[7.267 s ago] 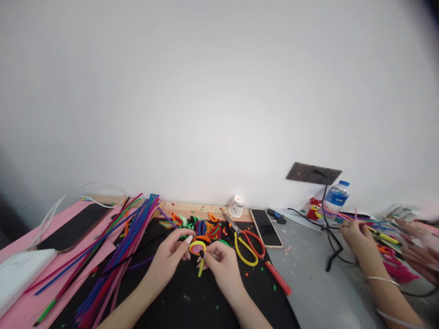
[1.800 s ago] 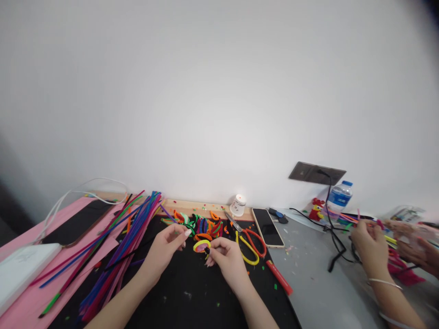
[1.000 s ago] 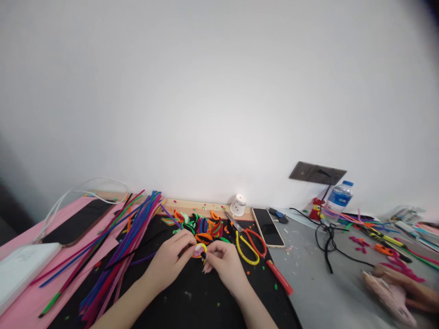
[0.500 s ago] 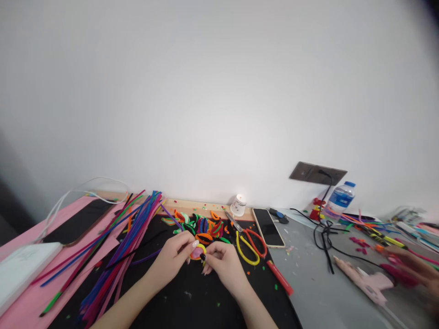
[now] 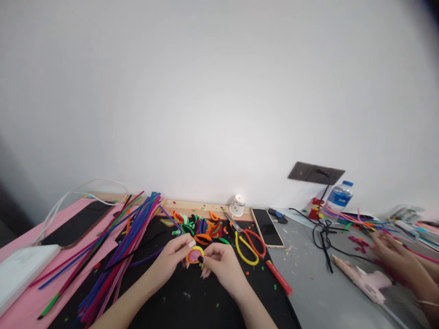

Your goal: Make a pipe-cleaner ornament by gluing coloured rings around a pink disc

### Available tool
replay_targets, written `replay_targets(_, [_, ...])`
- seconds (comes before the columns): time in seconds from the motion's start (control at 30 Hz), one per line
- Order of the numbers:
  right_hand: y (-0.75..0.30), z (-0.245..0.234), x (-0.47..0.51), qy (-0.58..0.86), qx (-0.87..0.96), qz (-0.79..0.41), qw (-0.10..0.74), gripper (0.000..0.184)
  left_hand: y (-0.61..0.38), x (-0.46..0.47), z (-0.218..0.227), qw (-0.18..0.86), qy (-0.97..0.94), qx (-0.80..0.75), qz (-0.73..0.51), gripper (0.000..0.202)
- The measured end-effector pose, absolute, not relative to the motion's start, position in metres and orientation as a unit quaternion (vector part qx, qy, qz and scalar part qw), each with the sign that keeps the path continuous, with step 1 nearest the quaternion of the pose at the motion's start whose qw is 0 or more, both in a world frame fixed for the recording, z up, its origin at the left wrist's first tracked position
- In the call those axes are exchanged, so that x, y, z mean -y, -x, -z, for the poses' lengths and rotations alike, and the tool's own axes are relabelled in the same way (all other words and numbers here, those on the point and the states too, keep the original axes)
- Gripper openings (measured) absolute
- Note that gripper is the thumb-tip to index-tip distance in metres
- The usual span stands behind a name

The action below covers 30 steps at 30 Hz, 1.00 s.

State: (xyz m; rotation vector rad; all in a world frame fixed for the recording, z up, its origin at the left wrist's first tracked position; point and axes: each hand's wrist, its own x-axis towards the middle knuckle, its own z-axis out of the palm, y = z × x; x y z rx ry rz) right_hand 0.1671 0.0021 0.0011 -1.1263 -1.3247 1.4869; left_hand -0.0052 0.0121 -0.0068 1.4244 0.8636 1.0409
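Note:
Between my hands is a small round pipe-cleaner coil with a pink middle, an orange band and a yellow outer ring. My left hand pinches its left edge between thumb and fingers. On its right side, my right hand is closed at a short black pipe-cleaner piece, which touches the ring. Just beyond the hands lies a pile of bent pipe-cleaner loops in orange, green, black and other colours. The coil is held above a black mat. My curled fingers partly hide its edges.
A bundle of long pipe cleaners lies left on pink paper. Scissors, a phone, a paper cup and a red stick are ahead and right. Farther right are a glue gun, a bottle and another person's hands.
The coil has turned so more of its pink face shows, and it sits slightly further left. At the far right, the other person's hands have moved up to the pipe cleaners.

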Motion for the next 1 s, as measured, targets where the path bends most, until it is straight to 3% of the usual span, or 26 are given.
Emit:
replay_targets(0.3, [-0.167,-0.001,-0.002,0.449,0.527,-0.59,0.416,0.018,0.004,-0.005,-0.001,0.537,-0.625,-0.366,-0.433,0.028])
replay_targets(0.7, [-0.167,-0.003,-0.003,0.462,0.527,-0.577,0.419,0.013,0.007,-0.005,-0.011,0.282,-0.739,-0.45,-0.413,0.014])
replay_targets(1.0, [-0.168,-0.003,-0.002,0.465,0.531,-0.574,0.416,0.016,0.007,-0.004,-0.013,0.288,-0.735,-0.452,-0.415,0.018])
